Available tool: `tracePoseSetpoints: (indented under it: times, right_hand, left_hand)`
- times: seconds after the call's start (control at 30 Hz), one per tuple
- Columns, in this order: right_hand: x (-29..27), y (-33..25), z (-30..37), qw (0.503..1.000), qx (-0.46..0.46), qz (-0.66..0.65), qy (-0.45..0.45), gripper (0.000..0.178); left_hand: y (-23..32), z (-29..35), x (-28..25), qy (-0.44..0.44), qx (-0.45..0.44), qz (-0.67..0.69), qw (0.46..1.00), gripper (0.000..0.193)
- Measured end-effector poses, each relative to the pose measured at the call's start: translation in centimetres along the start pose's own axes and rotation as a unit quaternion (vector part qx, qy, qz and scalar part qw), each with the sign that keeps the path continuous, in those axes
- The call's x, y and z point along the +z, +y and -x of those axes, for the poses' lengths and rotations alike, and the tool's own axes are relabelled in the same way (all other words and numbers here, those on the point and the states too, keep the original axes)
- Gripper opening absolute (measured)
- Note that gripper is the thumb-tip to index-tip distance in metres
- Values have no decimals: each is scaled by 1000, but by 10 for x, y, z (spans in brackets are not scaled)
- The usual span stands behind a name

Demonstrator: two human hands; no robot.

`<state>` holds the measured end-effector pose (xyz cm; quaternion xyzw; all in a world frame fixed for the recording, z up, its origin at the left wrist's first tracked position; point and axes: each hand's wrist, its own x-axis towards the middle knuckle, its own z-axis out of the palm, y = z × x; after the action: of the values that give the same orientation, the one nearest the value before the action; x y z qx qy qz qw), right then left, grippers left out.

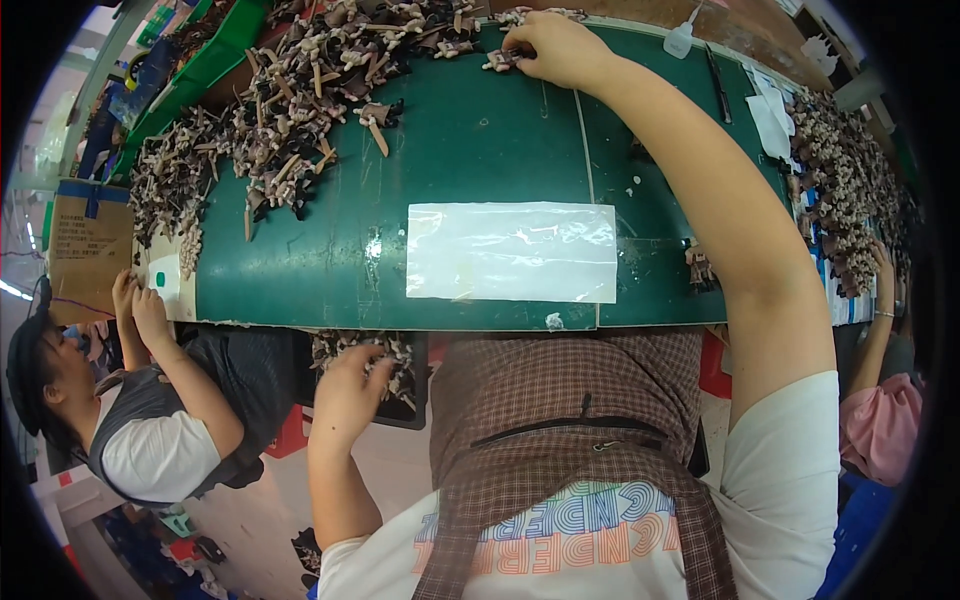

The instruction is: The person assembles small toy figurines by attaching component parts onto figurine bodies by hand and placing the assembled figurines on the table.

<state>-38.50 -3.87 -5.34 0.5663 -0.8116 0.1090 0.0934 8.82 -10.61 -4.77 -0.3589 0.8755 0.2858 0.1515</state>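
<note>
My right hand (560,50) reaches to the far edge of the green table, thumb and fingers closed on a small doll-like figurine (500,61) in beige and dark brown. Low on the left, my left hand (348,388) is over a black bin (418,405) of similar figurines, beside the table's near edge. Its thumb and fingers look apart; nothing plainly shows between them. A big heap of figurines (285,120), some with flat wooden-looking sticks, covers the table's far left. A white glossy sheet (512,252) lies flat in front of me.
A small white squeeze bottle (680,40) and a black pen-like tool (718,85) lie far right. One figurine (700,268) rests near my right forearm. Another figurine pile (845,185) is at the right. A green crate (205,70) stands behind the heap. Co-workers' hands (145,305) work at both sides.
</note>
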Motion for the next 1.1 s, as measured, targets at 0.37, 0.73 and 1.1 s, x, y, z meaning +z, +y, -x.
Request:
tracePoseSetpoints:
  times: [0.37,0.73,1.1]
  right_hand:
    - [5,24,-4,989,105,-24,105,42]
    - [-23,46,39,984,55,-166,-18,41]
    - [-74,42,75,835,203,-505,-74,26]
  left_hand:
    - [127,-18,-33,-164,401,137,891,34]
    - [204,-83,-14,-145,442,72,882,26]
    - [256,-159,4,131,339,65,929,35]
